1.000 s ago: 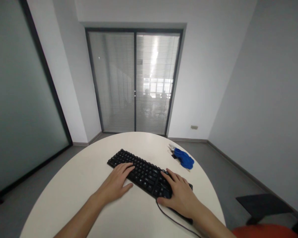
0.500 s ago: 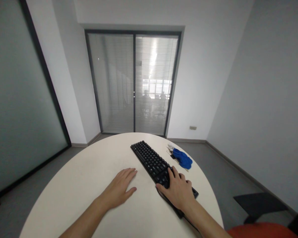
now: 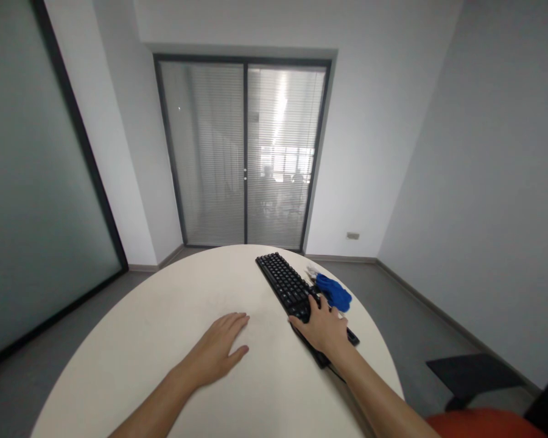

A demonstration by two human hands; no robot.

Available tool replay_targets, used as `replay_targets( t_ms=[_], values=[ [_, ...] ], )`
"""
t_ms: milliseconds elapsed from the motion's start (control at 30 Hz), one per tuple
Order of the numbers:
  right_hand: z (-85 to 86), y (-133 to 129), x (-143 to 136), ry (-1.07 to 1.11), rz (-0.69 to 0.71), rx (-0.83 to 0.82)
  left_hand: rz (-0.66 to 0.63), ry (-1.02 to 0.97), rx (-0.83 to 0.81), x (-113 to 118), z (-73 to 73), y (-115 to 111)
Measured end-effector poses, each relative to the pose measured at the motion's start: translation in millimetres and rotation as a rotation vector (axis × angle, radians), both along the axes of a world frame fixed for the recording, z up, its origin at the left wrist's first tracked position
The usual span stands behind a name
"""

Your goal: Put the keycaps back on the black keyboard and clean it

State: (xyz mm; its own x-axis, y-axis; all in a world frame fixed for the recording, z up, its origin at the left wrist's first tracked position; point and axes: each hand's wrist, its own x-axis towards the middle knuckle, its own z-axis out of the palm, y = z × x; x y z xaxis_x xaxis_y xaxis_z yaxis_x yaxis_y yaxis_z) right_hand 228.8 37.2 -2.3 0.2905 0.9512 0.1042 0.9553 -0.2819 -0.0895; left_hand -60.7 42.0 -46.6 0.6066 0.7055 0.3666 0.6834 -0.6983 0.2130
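Observation:
A black keyboard (image 3: pixel 287 283) lies diagonally on the round, cream-coloured table (image 3: pixel 173 304). My right hand (image 3: pixel 325 328) spans its near part, thumb at the left edge and fingers reaching across toward the right edge, gripping it. The palm covers some of the keys. A dark cable trails from the near end, partly under my right forearm. My left hand (image 3: pixel 219 348) lies palm down on the table left of the keyboard, fingers stretched and thumb apart, with nothing in it. Just beyond my right fingers is a crumpled blue cloth-like item (image 3: pixel 334 293), with a whitish bit beside it.
The table's curved edge runs close by the blue item on the right. A chair with a red seat (image 3: pixel 481 424) and black armrest (image 3: pixel 475 372) stands at the lower right. Ahead is a glazed partition with blinds (image 3: pixel 205 152); a frosted panel (image 3: pixel 31 182) is at left.
The keyboard has slid away from me and toward the blue item, with my right hand moving along on it. My left hand has stayed nearly in place.

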Motion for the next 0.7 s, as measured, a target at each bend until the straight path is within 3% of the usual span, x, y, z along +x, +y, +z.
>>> replay_targets(
  t_ms=[400, 700],
  values=[
    [-3.4, 32.0, -10.9, -0.005, -0.115, -0.017, 0.010, 0.006, -0.023, 0.2, -2.7, 1.2],
    [-11.8, 40.0, -8.1, 0.001, -0.135, 0.061, 0.032, -0.004, -0.004, 1.7, -5.6, 1.9]
  ],
)
